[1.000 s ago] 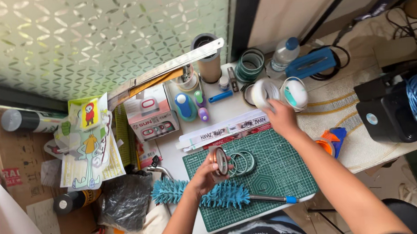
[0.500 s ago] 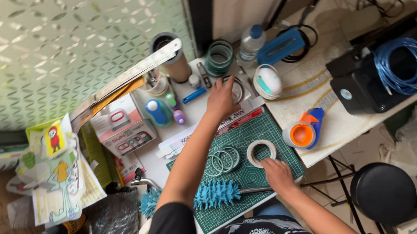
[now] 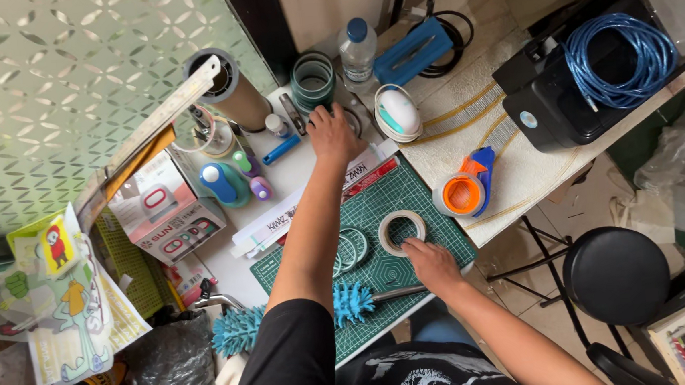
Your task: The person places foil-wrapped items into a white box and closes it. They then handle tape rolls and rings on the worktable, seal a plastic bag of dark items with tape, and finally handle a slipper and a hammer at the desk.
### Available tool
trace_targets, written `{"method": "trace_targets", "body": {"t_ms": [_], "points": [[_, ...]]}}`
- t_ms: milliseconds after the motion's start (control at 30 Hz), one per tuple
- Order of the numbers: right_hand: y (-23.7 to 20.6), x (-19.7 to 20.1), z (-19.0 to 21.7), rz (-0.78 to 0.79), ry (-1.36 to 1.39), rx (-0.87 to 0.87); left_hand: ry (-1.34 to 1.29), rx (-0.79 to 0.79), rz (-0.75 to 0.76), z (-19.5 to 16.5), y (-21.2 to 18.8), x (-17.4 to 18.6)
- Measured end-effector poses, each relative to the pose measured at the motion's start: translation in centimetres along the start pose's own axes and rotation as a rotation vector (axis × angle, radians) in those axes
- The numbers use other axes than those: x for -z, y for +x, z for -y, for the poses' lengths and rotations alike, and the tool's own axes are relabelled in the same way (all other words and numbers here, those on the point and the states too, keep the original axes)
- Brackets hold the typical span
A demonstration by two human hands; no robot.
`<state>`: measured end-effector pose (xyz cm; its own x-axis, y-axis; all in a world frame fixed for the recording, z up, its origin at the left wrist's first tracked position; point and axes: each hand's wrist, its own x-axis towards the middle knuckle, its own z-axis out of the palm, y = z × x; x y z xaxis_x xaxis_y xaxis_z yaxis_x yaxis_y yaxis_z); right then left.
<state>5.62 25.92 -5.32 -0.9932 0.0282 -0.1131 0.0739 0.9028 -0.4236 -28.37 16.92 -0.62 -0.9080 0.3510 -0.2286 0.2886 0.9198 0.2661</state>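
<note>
My left hand [image 3: 330, 133] reaches to the back of the white table, palm down over a grey ring [image 3: 352, 120] beside a stack of green tape rolls [image 3: 312, 80]. Its fingers hide whether they grip the ring. My right hand [image 3: 429, 263] lies on the green cutting mat [image 3: 432, 210], fingers spread, with the fingertips at the rim of a white tape roll [image 3: 401, 231] lying flat there. Thin clear rings [image 3: 353, 248] rest on the mat by my left forearm. A blue bristle brush [image 3: 352, 301] lies along the mat's near edge.
An orange and blue tape dispenser [image 3: 463, 193] and a white and teal one [image 3: 397, 111] sit to the right. A water bottle [image 3: 357, 48], cardboard tube [image 3: 233, 92], pink and white box [image 3: 169, 214] and black box with blue cable [image 3: 602, 58] ring the table. A black stool [image 3: 615, 275] stands alongside.
My right hand brought the white tape roll from the back down onto the mat and let it go. My left hand left the clear rings on the mat and reached to the back.
</note>
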Motion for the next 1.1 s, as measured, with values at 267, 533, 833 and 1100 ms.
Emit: {"method": "trace_targets", "body": {"t_ms": [267,533,833,1100], "points": [[-0.7,2.7,1.0,-0.037,0.042,0.005,-0.207,0.099,-0.012,0.9,0.6,-2.7],[-0.9,4.3,0.4,-0.115,0.736,-0.257,-0.241,-0.123,-0.241,-2.2,-6.0,2.7],[-3.3,9.8,-9.3,0.085,1.732,-0.594,-0.264,-0.632,0.25,-13.9,-23.8,1.7],[-2.0,12.6,-17.7,-0.365,1.808,-0.62,-0.397,-0.327,-0.093,-2.0,-22.0,0.3]]}}
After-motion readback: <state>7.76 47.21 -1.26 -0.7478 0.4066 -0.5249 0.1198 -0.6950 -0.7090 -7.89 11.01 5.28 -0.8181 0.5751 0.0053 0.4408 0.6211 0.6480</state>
